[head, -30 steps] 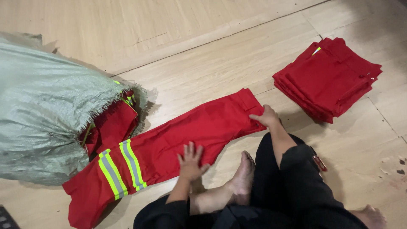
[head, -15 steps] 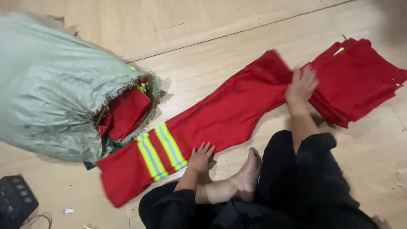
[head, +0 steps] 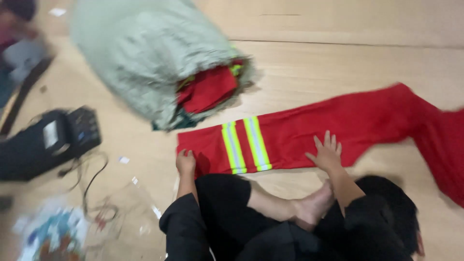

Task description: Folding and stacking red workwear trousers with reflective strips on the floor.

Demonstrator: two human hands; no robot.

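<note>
Matt red cloth trousers (head: 338, 128) with glossy reflective stripes, woven sack (head: 145, 53), smooth wooden floor (head: 338, 63).

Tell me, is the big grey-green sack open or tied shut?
Open: the grey-green sack lies on its side, its mouth gaping, with red clothing showing inside.

Wooden floor (head: 338, 63): red trousers (head: 309, 133), grey sack (head: 145, 53), black device (head: 46, 142).

Sack (head: 150, 53) behind trousers (head: 309, 135); device (head: 46, 142) left
</note>
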